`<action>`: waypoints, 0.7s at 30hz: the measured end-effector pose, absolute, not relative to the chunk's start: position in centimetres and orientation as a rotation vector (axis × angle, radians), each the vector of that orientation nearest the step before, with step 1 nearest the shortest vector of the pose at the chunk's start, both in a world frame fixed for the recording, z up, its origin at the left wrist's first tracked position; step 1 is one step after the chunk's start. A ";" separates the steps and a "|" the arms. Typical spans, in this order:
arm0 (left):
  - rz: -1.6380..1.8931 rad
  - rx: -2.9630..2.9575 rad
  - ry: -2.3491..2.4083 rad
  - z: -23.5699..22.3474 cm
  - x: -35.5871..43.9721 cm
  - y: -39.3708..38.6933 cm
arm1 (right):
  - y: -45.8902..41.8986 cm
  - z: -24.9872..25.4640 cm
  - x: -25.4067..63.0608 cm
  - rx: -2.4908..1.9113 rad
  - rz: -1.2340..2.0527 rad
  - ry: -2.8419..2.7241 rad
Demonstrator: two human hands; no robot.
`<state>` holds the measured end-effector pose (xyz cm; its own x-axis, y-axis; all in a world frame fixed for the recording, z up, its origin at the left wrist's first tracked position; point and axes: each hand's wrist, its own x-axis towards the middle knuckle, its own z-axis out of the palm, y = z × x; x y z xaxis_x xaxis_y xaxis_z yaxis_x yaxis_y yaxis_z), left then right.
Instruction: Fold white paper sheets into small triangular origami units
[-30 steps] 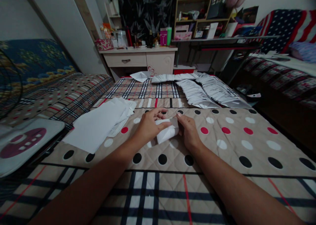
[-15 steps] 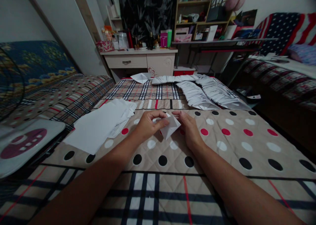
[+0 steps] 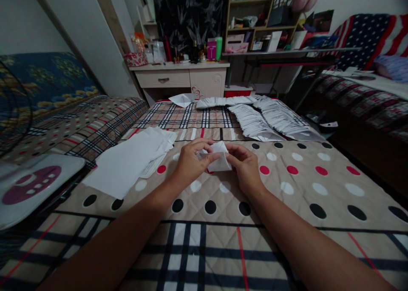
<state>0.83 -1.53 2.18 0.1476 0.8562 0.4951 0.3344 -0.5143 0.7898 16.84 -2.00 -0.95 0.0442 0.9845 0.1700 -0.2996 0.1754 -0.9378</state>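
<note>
Between my two hands is a small folded white paper (image 3: 219, 162), held just above the dotted bedspread (image 3: 274, 206). My left hand (image 3: 194, 158) pinches its left side, the thumb on the near face and the fingers behind. The right side is gripped by my right hand (image 3: 245, 165), its thumb and forefinger at the paper's edge. A crease and a pointed top show on the paper; its far side is hidden. Left of my left hand lies a stack of white paper sheets (image 3: 123, 163).
Long rows of folded papers (image 3: 253, 123) lie at the bed's far right, with another row (image 3: 225, 102) along the far edge. A loose folded paper (image 3: 182, 99) sits beside it. A white folding table (image 3: 41, 184) stands at left. Behind the bed is a white dresser (image 3: 178, 78).
The folded paper has turned, from a point facing down to a straight lower edge with the point up. My right hand has closed onto its right side.
</note>
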 end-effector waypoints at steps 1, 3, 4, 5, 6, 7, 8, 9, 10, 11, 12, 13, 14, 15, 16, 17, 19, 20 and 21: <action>1.370 1.863 1.151 2.0 0.9 -1.5 | -2.1 -0.9 16.8 -0.867 1.188 -1.060; 1.396 1.753 1.196 1.8 0.9 -1.4 | -2.2 -0.9 16.8 -0.870 1.167 -1.091; 1.409 1.713 1.219 1.7 0.9 -1.4 | -2.3 -0.8 16.8 -0.867 1.156 -1.110; 1.419 1.683 1.237 1.7 0.9 -1.4 | -2.4 -0.7 16.8 -0.861 1.146 -1.128; 1.433 1.660 1.249 1.7 0.9 -1.4 | -2.6 -0.6 16.8 -0.851 1.132 -1.144; 1.446 1.642 1.254 1.7 0.9 -1.4 | -2.7 -0.4 16.8 -0.836 1.114 -1.162; 1.465 1.625 1.255 1.7 0.9 -1.4 | -2.8 -0.3 16.7 -0.821 1.092 -1.185; 1.487 1.610 1.254 1.6 0.8 -1.3 | -2.9 -0.3 16.7 -0.811 1.067 -1.211; 1.510 1.597 1.255 1.6 0.8 -1.3 | -3.0 -0.2 16.6 -0.810 1.043 -1.242; 1.535 1.584 1.259 1.5 0.7 -1.2 | -3.0 -0.3 16.6 -0.815 1.017 -1.277; 1.561 1.574 1.265 1.4 0.6 -1.1 | -2.9 -0.3 16.5 -0.824 0.991 -1.316; 1.585 1.566 1.273 1.3 0.6 -1.1 | -2.8 -0.5 16.4 -0.833 0.964 -1.354; 1.606 1.560 1.278 1.2 0.6 -1.0 | -2.7 -0.6 16.4 -0.838 0.933 -1.384; 1.622 1.557 1.281 1.1 0.6 -1.0 | -2.6 -0.8 16.4 -0.839 0.903 -1.403; 1.635 1.558 1.281 1.1 0.6 -0.9 | -2.5 -0.9 16.3 -0.838 0.874 -1.411; 1.640 1.565 1.281 1.1 0.6 -0.9 | -2.4 -1.0 16.3 -0.840 0.853 -1.408; 1.634 1.598 1.281 1.2 0.6 -0.9 | -2.3 -1.0 16.4 -0.854 0.853 -1.373; 1.619 1.631 1.277 1.3 0.6 -0.8 | -2.3 -1.0 16.4 -0.861 0.867 -1.352; 1.592 1.675 1.266 1.4 0.6 -0.8 | -2.3 -0.9 16.4 -0.864 0.884 -1.337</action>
